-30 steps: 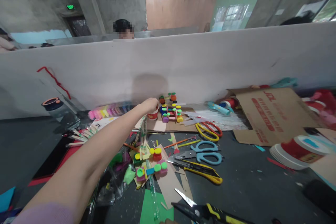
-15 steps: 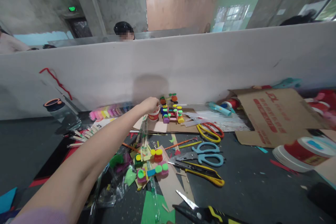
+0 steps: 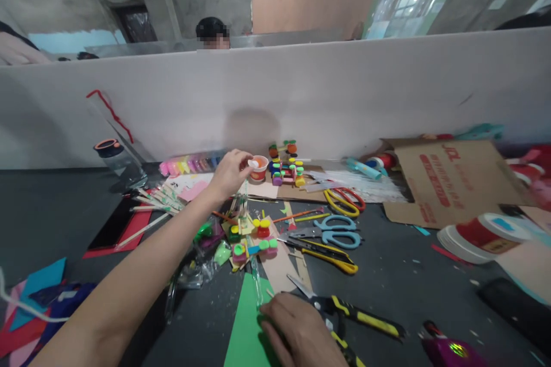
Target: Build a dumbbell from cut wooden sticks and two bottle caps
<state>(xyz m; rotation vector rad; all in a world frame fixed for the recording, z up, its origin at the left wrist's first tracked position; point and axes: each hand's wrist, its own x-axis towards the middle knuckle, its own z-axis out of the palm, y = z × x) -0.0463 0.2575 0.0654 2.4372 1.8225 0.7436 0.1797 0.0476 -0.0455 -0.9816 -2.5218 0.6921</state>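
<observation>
My left hand [image 3: 232, 174] reaches far forward, its fingers pinched together at the left rim of a small red-and-white cup [image 3: 259, 171]. A small whitish bit shows by the fingertips, but I cannot make out whether they hold it. The cup has something orange inside. My right hand [image 3: 301, 330] is low over a green sheet [image 3: 245, 327], fingers stretched to the left and slightly apart. Its fingertips are near the lower end of a clear strip [image 3: 255, 278]. Black-and-yellow scissors [image 3: 314, 298] lie close beside this hand.
Small colourful clay-wheeled models [image 3: 286, 172] stand right of the cup; more [image 3: 253, 249] lie nearer. Blue-handled scissors [image 3: 340, 232], a yellow cutter [image 3: 331, 257], a cardboard box piece [image 3: 447, 183] and a white tub [image 3: 482, 238] are to the right. A bottle [image 3: 120, 163] stands left, before a white partition [image 3: 172, 103].
My left hand has drawn back slightly to the left of the cup, uncovering its opening. My right hand has come into view over the green sheet. The view has shifted.
</observation>
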